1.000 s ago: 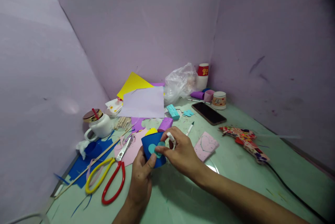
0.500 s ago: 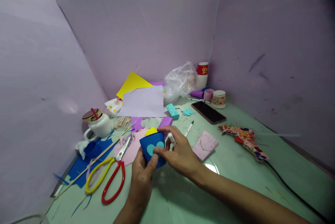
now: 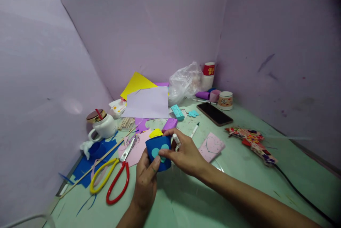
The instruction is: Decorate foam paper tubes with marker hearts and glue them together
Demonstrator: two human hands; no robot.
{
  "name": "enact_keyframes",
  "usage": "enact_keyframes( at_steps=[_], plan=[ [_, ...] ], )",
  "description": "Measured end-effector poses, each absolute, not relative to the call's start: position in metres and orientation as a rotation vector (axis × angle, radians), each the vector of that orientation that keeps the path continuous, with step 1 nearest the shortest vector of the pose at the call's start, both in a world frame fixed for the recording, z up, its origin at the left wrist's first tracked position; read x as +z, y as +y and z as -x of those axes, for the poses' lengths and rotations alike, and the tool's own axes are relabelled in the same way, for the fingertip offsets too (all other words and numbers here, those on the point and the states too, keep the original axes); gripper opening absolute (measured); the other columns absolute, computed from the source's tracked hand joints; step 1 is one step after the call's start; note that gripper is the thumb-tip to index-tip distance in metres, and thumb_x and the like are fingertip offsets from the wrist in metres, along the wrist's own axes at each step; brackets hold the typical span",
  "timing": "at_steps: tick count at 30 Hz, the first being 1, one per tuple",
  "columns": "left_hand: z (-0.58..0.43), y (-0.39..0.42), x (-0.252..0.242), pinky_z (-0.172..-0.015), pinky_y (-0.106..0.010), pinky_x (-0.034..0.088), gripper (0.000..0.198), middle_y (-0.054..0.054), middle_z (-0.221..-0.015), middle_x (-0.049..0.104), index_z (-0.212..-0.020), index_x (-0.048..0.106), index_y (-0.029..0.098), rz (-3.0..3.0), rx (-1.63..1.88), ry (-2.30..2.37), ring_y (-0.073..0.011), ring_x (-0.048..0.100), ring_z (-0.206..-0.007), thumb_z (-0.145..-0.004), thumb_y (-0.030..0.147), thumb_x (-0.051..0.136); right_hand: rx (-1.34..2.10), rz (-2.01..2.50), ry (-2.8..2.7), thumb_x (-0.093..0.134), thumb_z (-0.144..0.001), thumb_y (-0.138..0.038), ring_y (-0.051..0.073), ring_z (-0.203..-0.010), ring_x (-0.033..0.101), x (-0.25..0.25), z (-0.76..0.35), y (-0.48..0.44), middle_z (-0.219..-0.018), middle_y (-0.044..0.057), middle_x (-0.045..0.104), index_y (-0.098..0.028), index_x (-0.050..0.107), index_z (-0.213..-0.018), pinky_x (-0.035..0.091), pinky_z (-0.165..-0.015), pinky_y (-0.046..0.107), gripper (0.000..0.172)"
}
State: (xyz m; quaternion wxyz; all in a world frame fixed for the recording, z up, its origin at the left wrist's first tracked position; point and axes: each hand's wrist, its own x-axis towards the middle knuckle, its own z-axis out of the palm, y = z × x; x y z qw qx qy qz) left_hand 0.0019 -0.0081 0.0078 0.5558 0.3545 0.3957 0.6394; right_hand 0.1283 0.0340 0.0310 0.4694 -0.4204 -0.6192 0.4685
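Both my hands hold a dark blue, cup-shaped paper piece [image 3: 152, 144] with a light blue heart [image 3: 155, 152] on its front. My left hand [image 3: 147, 176] wraps its left side, thumb at the lower edge of the heart. My right hand [image 3: 186, 153] grips its right side, with the thumb on the heart and the index finger at the top rim. A white marker or cap [image 3: 176, 140] sticks out between the right fingers; its other end is hidden. Just behind the blue piece lie a yellow cutout [image 3: 156, 133] and a purple block [image 3: 169, 124].
Open scissors [image 3: 124, 160] and a long thin stick [image 3: 106, 155] lie at left, near a white mug [image 3: 106, 126]. To the right are a pink heart-marked packet [image 3: 211, 147], a phone [image 3: 214, 114] and a patterned glue gun [image 3: 253, 142] with a black cord. Paper sheets [image 3: 147, 102] lie behind.
The view has shifted slightly, so everything sits a little to the right. My right thumb has slid slightly on the heart; both hands keep their hold.
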Motion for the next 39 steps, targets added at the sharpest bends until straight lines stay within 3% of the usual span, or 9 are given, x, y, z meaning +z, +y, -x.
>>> enact_keyframes(
  at_steps=[4, 8, 10, 14, 20, 26, 31, 39],
  plan=[
    [-0.004, -0.008, 0.005, -0.09, -0.037, 0.049, 0.04, -0.009, -0.104, 0.071, -0.104, 0.067, 0.017, -0.783, 1.543, 0.956, -0.0291, 0.061, -0.107, -0.067, 0.032, 0.075, 1.132, 1.038, -1.503, 0.069, -0.067, -0.021, 0.015, -0.076, 0.056, 0.025, -0.125, 0.031, -0.094, 0.003, 0.062, -0.02, 0.056, -0.102, 0.047, -0.066, 0.028, 0.037],
    [-0.003, -0.005, 0.003, -0.088, -0.034, 0.051, 0.037, -0.008, -0.103, 0.072, -0.107, 0.066, 0.018, -0.68, 1.549, 0.865, -0.0256, 0.064, -0.103, -0.071, 0.024, 0.072, 1.138, 1.044, -1.454, 0.069, -0.068, -0.023, 0.015, -0.08, 0.056, 0.022, -0.122, 0.03, -0.11, 0.006, 0.059, -0.021, 0.051, -0.116, 0.047, -0.07, 0.029, 0.051],
    [-0.001, -0.002, 0.006, -0.084, -0.034, 0.054, 0.032, -0.009, -0.102, 0.072, -0.106, 0.066, 0.017, -0.593, 1.543, 0.837, -0.0244, 0.066, -0.098, -0.074, 0.02, 0.069, 1.204, 0.993, -1.426, 0.068, -0.07, -0.027, 0.014, -0.074, 0.055, 0.022, -0.123, 0.031, -0.106, 0.007, 0.06, -0.019, 0.05, -0.118, 0.046, -0.066, 0.028, 0.052],
    [0.004, 0.004, 0.02, -0.069, -0.037, 0.059, 0.022, -0.011, -0.088, 0.074, -0.099, 0.066, 0.012, -0.372, 1.532, 0.889, -0.0227, 0.07, -0.077, -0.08, 0.012, 0.057, 1.31, 0.937, -1.245, 0.057, -0.079, -0.038, 0.01, -0.059, 0.05, 0.03, -0.13, 0.039, -0.096, 0.007, 0.062, -0.017, 0.053, -0.111, 0.041, -0.05, 0.023, 0.039],
    [0.005, 0.006, 0.031, -0.058, -0.039, 0.06, 0.027, -0.014, -0.078, 0.073, -0.106, 0.062, 0.007, -0.297, 1.488, 0.966, -0.0243, 0.071, -0.067, -0.082, 0.007, 0.05, 1.345, 0.954, -1.102, 0.055, -0.077, -0.038, 0.006, -0.048, 0.042, 0.04, -0.139, 0.049, -0.09, 0.006, 0.065, -0.015, 0.053, -0.104, 0.027, -0.039, 0.018, 0.035],
    [0.001, 0.005, 0.021, -0.069, -0.037, 0.06, 0.029, -0.011, -0.091, 0.074, -0.106, 0.065, 0.014, -0.468, 1.509, 0.935, -0.023, 0.07, -0.081, -0.078, 0.013, 0.061, 1.329, 0.977, -1.285, 0.066, -0.071, -0.039, 0.013, -0.066, 0.057, 0.031, -0.135, 0.046, -0.091, 0.006, 0.063, -0.016, 0.056, -0.101, 0.044, -0.052, 0.023, 0.038],
    [-0.002, -0.001, 0.008, -0.082, -0.027, 0.054, 0.037, -0.004, -0.097, 0.072, -0.104, 0.068, 0.022, -0.652, 1.546, 0.97, -0.0193, 0.066, -0.097, -0.067, 0.023, 0.076, 1.214, 1.099, -1.529, 0.075, -0.061, -0.03, 0.017, -0.074, 0.059, 0.027, -0.132, 0.039, -0.084, 0.004, 0.065, -0.016, 0.062, -0.095, 0.048, -0.062, 0.027, 0.038],
    [-0.002, -0.002, 0.004, -0.076, -0.027, 0.054, 0.037, -0.005, -0.094, 0.073, -0.097, 0.07, 0.021, -0.699, 1.517, 0.965, -0.0204, 0.067, -0.09, -0.062, 0.03, 0.08, 1.451, 0.939, -1.353, 0.073, -0.057, -0.019, 0.019, -0.079, 0.064, 0.018, -0.126, 0.042, -0.087, 0.004, 0.069, -0.016, 0.067, -0.093, 0.052, -0.071, 0.03, 0.037]
  ],
)
